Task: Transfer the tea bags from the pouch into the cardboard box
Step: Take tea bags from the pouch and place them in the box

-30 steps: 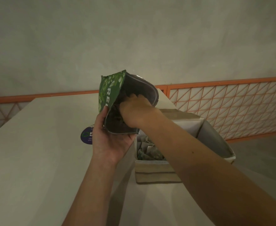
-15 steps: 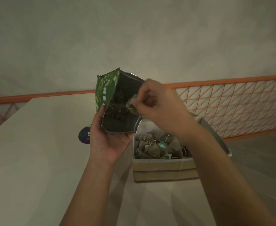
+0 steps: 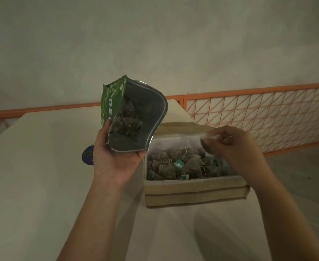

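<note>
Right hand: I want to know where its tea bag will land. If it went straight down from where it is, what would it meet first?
Probably the tea bags heaped in the cardboard box. The right hand hangs over its right part, though depth is unclear.

Only thing I can read is white letters "RE" on the green pouch (image 3: pixel 109 105) I'm holding; the rest is cut off. Purple sticker (image 3: pixel 88 155) text's too blurry.

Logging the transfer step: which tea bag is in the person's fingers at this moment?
The tea bag pinched by the right hand above the cardboard box. The others lie loose in the box or sit in the pouch held by the left hand.
</note>
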